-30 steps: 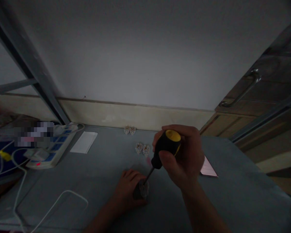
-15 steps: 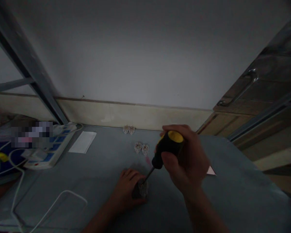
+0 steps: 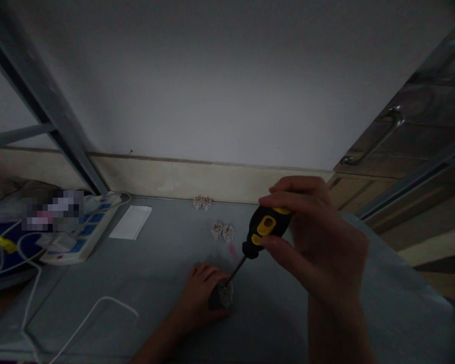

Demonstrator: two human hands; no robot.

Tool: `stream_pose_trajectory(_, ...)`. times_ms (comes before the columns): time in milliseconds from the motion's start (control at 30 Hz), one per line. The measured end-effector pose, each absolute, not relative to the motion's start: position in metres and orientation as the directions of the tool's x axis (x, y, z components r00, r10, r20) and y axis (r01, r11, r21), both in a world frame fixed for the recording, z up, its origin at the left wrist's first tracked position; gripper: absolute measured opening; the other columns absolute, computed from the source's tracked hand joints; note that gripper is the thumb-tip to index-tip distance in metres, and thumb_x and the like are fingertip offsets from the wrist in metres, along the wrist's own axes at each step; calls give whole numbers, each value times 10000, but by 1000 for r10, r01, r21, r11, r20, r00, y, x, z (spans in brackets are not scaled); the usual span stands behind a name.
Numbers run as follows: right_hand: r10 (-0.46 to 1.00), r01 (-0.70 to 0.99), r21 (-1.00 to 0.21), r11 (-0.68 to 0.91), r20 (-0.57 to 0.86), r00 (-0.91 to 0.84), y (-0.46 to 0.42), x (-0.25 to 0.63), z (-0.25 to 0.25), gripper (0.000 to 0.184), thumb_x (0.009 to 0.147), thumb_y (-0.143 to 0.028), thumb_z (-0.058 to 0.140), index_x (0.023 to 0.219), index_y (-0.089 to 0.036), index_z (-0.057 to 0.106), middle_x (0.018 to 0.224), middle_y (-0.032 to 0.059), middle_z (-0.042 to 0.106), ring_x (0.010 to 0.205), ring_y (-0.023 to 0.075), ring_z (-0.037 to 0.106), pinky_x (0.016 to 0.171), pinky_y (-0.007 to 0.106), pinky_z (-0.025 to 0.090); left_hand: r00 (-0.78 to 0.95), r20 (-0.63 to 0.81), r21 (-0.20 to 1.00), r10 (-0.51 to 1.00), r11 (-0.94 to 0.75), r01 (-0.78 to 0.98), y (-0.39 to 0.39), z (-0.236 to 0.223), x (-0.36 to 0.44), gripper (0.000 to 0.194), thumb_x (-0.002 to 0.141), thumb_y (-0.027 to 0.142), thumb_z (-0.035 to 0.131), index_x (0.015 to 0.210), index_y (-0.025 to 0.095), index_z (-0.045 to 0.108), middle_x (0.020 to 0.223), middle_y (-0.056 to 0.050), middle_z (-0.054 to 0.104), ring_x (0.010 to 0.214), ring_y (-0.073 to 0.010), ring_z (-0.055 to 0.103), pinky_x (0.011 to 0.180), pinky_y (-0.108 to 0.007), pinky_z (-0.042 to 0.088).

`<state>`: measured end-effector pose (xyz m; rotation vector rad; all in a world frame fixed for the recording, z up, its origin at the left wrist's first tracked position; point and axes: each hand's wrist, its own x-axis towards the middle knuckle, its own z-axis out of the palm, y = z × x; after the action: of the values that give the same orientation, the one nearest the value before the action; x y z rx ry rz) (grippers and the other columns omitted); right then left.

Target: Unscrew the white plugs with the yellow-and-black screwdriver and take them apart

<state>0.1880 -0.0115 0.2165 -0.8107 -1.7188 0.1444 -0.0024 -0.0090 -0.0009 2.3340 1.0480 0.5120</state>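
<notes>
Because we look from the head camera, forward and down, we see both hands above a grey table (image 3: 402,303). Our right hand (image 3: 320,237) is closed around the black and yellow handle of a screwdriver (image 3: 265,227), with the fingers and thumb pressed together on it, so the grip is clamped. The thin metal shaft goes down toward seven o'clock from this hand, and its tip meets the top of a small plug (image 3: 223,296). This plug stands on the table near the bottom middle of the view, and our left hand (image 3: 200,296) is clamped over it from the left side, with the fingers curled around it.

From the small plug, at twelve o'clock, we see two pairs of small white plugs (image 3: 222,231) lying on the table, one pair behind the other. At about eleven o'clock there is a white card (image 3: 131,222), and at ten o'clock a power strip (image 3: 94,225) with blue switches, beside a blurred patch. A white cable (image 3: 94,308) lies at nine o'clock. Behind the table stands a wall (image 3: 212,86), and a door handle (image 3: 379,141) shows at two o'clock.
</notes>
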Motion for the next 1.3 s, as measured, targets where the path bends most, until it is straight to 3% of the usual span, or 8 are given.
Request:
stream_pose_trajectory(167,591,511,-485,710,804,-58,-14,186,217,342,800,-109,726,1096,-271,676,980,10,606,906,136,587,761,296,488,635,120,603,763,-564,564,-9,2,-3,651,649,332,874,1230,232,598,1215,-71,656,1128,-327,579,995,-505,422)
stream_pose_trajectory(367,607,470,-493,732,786,-120,-23,188,218,425,822,-52,597,1189,-265,621,1092,21,642,989,163,603,810,319,493,626,110,606,772,-551,574,-9,1,-3,649,655,354,870,1237,251,603,1226,-68,654,1142,-324,571,1006,-506,415)
stream_pose_trajectory(500,590,393,-501,771,794,-147,-24,191,220,356,838,-67,534,1130,-235,651,1070,46,670,1072,221,598,891,397,484,631,89,606,771,-545,580,-9,4,-3,655,642,349,876,1230,244,610,1218,-63,657,1143,-328,573,1002,-504,419)
stream_pose_trajectory(600,582,412,-505,759,810,-79,-23,191,221,257,829,-125,630,1048,-244,694,1119,57,631,1099,227,576,848,374,490,626,99,613,774,-543,574,-9,6,-3,639,651,331,874,1228,248,611,1216,-55,661,1140,-316,575,1007,-484,418)
stream_pose_trajectory(733,617,496,-529,688,786,-19,-23,190,219,313,761,-170,790,1037,-293,710,1000,22,578,921,160,584,710,300,478,627,101,619,772,-542,568,-9,4,-4,664,629,323,889,1227,251,609,1209,-53,661,1128,-312,576,1001,-482,419)
stream_pose_trajectory(933,644,471,-534,702,759,-98,-29,191,221,400,832,-90,634,1183,-283,641,1076,34,642,996,190,608,803,348,505,628,105,618,771,-545,566,-9,1,-4,654,658,358,868,1246,257,599,1226,-63,654,1140,-315,572,1003,-489,411)
stream_pose_trajectory(1100,608,443,-526,726,791,-58,-28,190,220,293,847,-136,611,1087,-288,686,1188,56,616,1217,263,532,996,466,460,639,98,614,763,-552,565,-9,3,-4,655,648,370,878,1230,244,604,1217,-71,655,1130,-321,573,990,-487,420)
stream_pose_trajectory(1300,601,513,-522,681,799,15,-25,185,215,369,774,-104,728,1081,-305,686,994,32,585,997,199,582,775,346,473,624,119,615,772,-551,564,-10,1,-3,662,642,350,889,1227,249,597,1212,-58,658,1131,-318,574,1001,-490,410)
